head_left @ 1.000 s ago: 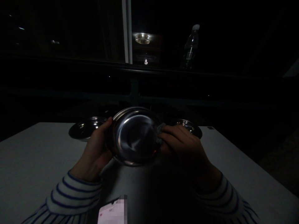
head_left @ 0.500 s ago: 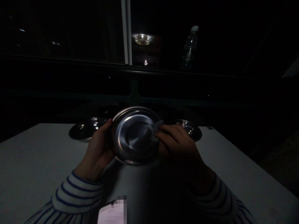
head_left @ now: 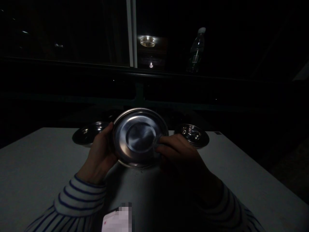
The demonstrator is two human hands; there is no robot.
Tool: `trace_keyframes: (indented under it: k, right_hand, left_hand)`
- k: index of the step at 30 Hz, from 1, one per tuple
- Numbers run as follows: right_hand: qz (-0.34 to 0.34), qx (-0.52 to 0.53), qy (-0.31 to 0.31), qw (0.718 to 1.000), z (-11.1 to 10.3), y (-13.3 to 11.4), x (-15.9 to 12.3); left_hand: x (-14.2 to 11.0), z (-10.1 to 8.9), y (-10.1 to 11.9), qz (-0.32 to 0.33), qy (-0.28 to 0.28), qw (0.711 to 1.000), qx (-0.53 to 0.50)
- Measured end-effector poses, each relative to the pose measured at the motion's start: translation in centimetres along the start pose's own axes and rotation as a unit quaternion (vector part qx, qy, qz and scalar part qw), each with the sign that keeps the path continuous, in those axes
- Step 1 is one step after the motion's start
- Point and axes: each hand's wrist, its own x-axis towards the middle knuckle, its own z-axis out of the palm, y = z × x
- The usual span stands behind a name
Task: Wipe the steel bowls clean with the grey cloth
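Observation:
A round steel plate (head_left: 137,137) is held tilted up over the white table (head_left: 36,167), its inner face toward me. My left hand (head_left: 102,153) grips the plate's left rim, thumb on the edge. My right hand (head_left: 180,149) is closed on a small grey cloth (head_left: 158,141) and presses it against the plate's right inner side. Both sleeves are white with dark stripes.
A steel bowl (head_left: 88,135) rests on the table behind my left hand, another steel bowl (head_left: 193,133) behind my right. A plastic water bottle (head_left: 196,50) stands on the dark ledge beyond. A pale card (head_left: 117,220) lies at the near edge. The room is very dark.
The plate has tipped more upright and risen slightly. My right hand with the cloth has slid down and left along the plate's right side.

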Motion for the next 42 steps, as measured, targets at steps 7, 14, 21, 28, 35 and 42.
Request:
trace_keyframes:
  k: [7, 14, 21, 28, 35, 42]
  right_hand:
    - [0.03, -0.086, 0.061, 0.994, -0.1, 0.7, 0.5]
    - [0.022, -0.082, 0.043, 0.995, 0.0, 1.0, 0.3]
    - [0.044, -0.091, 0.005, 0.995, 0.7, 0.1, 0.6]
    - [0.041, -0.114, 0.032, 0.992, 0.8, 1.3, 0.5]
    - [-0.026, -0.089, 0.004, 0.996, 2.6, -1.3, 0.7]
    - [0.061, -0.095, 0.026, 0.993, 2.3, -0.3, 0.4]
  left_hand:
    - [-0.4, 0.4, -0.2, -0.053, -0.002, 0.997, 0.048]
    - [-0.4, 0.5, -0.5, -0.052, 0.009, 0.997, 0.063]
    - [-0.9, 1.0, -1.4, -0.109, -0.017, 0.989, 0.098]
    - [-1.0, 1.0, -1.4, -0.081, 0.014, 0.99, 0.118]
    - [-1.1, 0.9, -1.8, -0.072, -0.001, 0.99, 0.119]
    - [-1.1, 1.2, -2.4, -0.045, 0.007, 0.99, 0.135]
